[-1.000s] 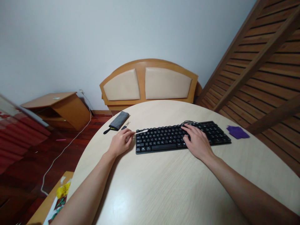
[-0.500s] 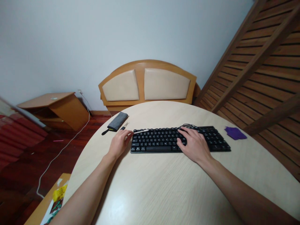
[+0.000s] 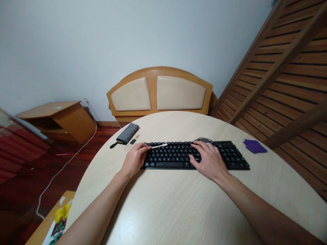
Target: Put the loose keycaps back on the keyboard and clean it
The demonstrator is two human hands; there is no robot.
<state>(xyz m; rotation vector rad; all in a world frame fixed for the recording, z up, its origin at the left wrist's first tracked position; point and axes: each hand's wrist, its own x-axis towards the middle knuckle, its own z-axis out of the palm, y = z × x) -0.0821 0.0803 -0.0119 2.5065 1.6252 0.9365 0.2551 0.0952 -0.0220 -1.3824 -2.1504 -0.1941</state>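
A black keyboard [image 3: 170, 164] lies across the round table. Pinched in the fingers of my left hand [image 3: 135, 159] is a thin white cotton swab [image 3: 160, 146], its far tip pointing right over the upper key rows. That hand is at the keyboard's left end and covers some keys. My right hand [image 3: 208, 159] rests on the keys between the letter section and the number pad, fingers apart and thumb spread. Behind it a coiled black cable [image 3: 203, 139] shows at the keyboard's back edge.
A grey pouch [image 3: 128, 133] and thin pale sticks with a black band [image 3: 133, 141] lie left of the keyboard. A folded purple cloth [image 3: 254, 146] is at the right. Beyond the table [image 3: 176, 204] stand a padded headboard [image 3: 178, 92] and a slatted wooden panel [image 3: 281, 81].
My left hand has shifted right over the keyboard's left end, and the swab's tip has moved right along the upper keys. My right hand stays on the keys.
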